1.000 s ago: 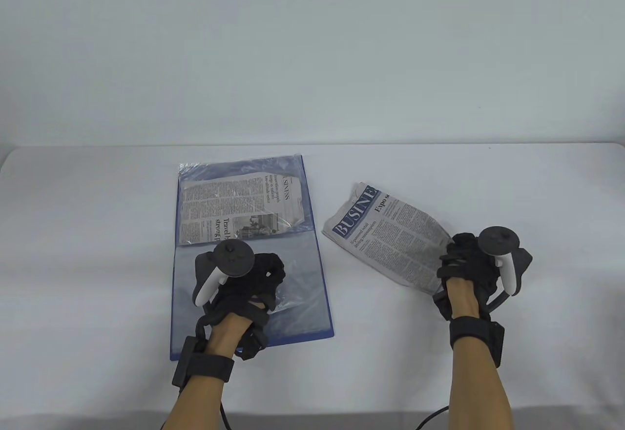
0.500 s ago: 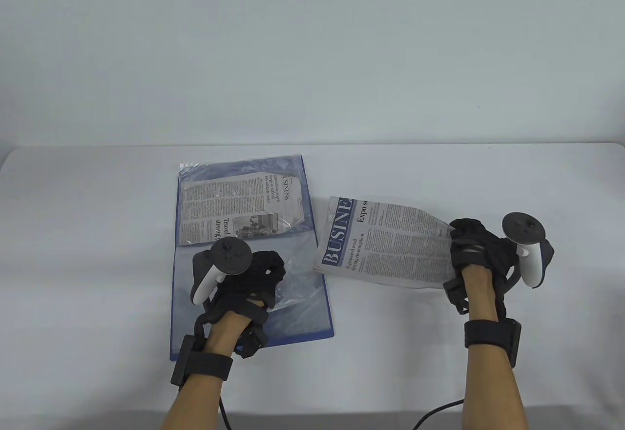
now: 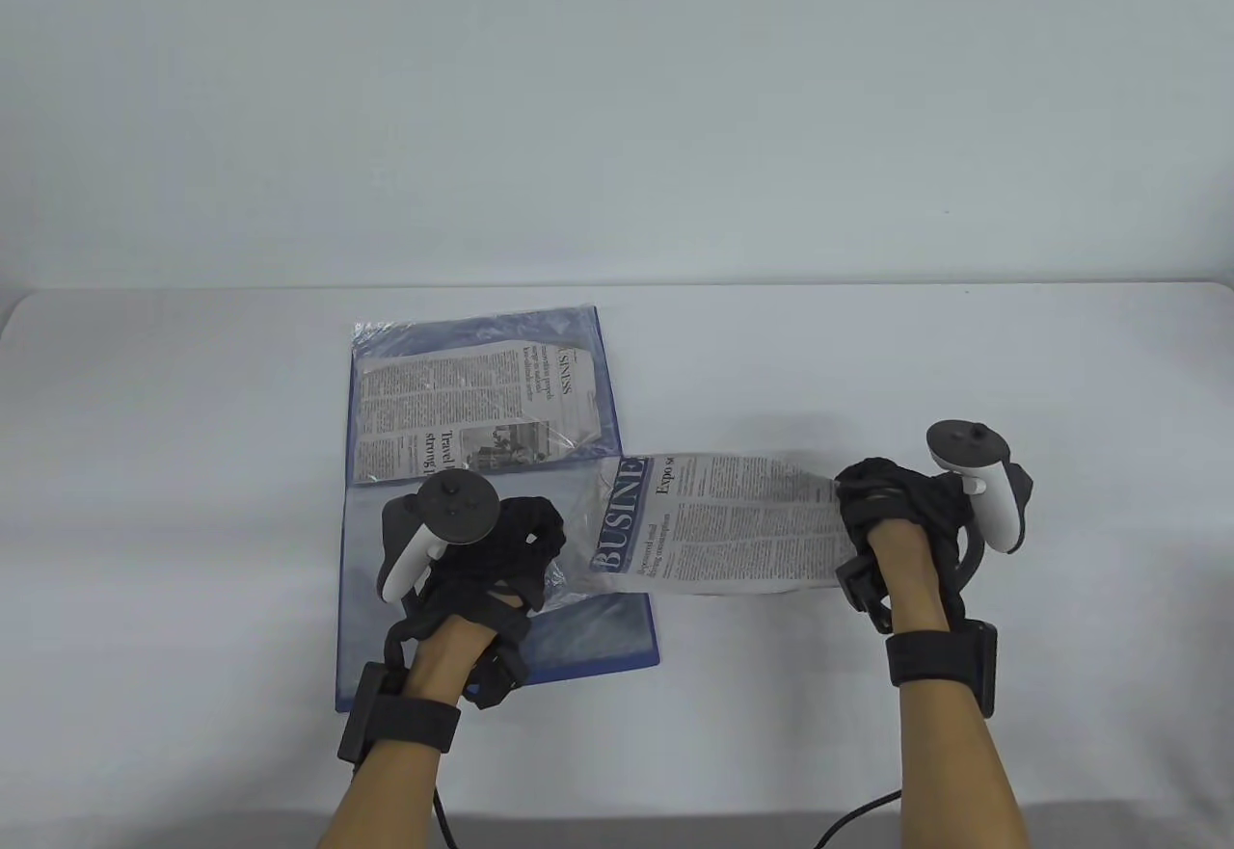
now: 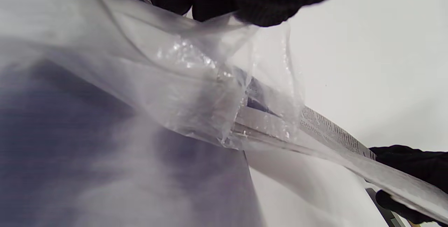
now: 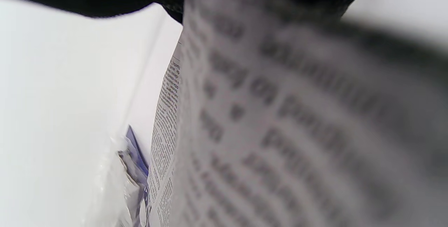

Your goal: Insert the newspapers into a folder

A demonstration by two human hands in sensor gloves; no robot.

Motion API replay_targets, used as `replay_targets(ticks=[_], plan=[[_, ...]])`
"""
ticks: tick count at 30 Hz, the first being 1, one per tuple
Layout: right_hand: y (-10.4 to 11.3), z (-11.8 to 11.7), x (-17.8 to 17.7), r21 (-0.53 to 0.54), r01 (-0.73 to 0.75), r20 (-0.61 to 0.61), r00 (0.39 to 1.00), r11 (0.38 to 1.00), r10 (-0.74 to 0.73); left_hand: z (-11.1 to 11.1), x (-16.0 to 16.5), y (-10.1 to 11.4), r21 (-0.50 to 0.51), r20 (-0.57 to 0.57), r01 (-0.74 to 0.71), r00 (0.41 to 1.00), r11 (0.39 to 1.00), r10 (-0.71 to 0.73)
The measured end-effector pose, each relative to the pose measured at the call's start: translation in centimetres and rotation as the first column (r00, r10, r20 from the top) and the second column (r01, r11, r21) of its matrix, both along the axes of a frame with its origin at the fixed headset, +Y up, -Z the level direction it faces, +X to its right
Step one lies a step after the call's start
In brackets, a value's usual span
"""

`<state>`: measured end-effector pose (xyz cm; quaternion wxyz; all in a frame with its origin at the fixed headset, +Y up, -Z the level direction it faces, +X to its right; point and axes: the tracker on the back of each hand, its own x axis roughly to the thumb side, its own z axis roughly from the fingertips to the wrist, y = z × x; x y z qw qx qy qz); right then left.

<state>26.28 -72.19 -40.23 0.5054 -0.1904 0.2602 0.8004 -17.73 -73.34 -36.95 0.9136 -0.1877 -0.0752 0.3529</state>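
A blue folder (image 3: 617, 642) with clear plastic pockets lies open on the table. Its far pocket holds a folded newspaper (image 3: 463, 406). My left hand (image 3: 501, 541) grips the near pocket's clear sleeve (image 4: 196, 80) and holds its right edge lifted. My right hand (image 3: 887, 512) grips the right end of a second newspaper (image 3: 713, 526) headed "BUSINE". Its left end sits at the sleeve's opening, just over the folder's right edge. The paper fills the right wrist view (image 5: 280, 115), blurred.
The white table (image 3: 964, 358) stretches to both sides and behind the folder. A black cable (image 3: 858, 815) trails off the table's front edge near my right forearm.
My right hand has carried the second newspaper left and turned it level, from beside the folder to the near sleeve's opening. My left hand stays on the sleeve.
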Motion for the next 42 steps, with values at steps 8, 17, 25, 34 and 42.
replay_targets(ticks=[8,17,25,34,42], plan=[[-0.5,0.6,0.6,-0.138,0.038,-0.034,0.998,0.990,-0.043,0.0,0.2,0.0,0.009,0.011,0.003,1.000,1.000,-0.003],[-1.8,-1.2,-2.2,0.094,0.128,-0.100,0.988,0.987,-0.119,0.0,1.0,-0.6,-0.031,0.074,0.063,0.995,0.998,-0.060],[-2.8,-1.4,-3.7,0.109,0.126,-0.019,0.992,0.986,-0.125,-0.1,1.5,-0.8,-0.044,0.099,0.077,0.993,0.996,-0.072],[-4.9,-2.1,-7.1,0.098,0.281,-0.143,0.953,0.955,-0.266,-0.2,1.3,-0.9,-0.048,0.091,0.040,0.995,0.998,-0.035],[-3.9,-1.7,-14.2,0.203,0.084,-0.287,0.958,0.975,-0.023,-0.1,2.0,-0.8,-0.028,0.111,0.080,0.991,0.996,-0.077]])
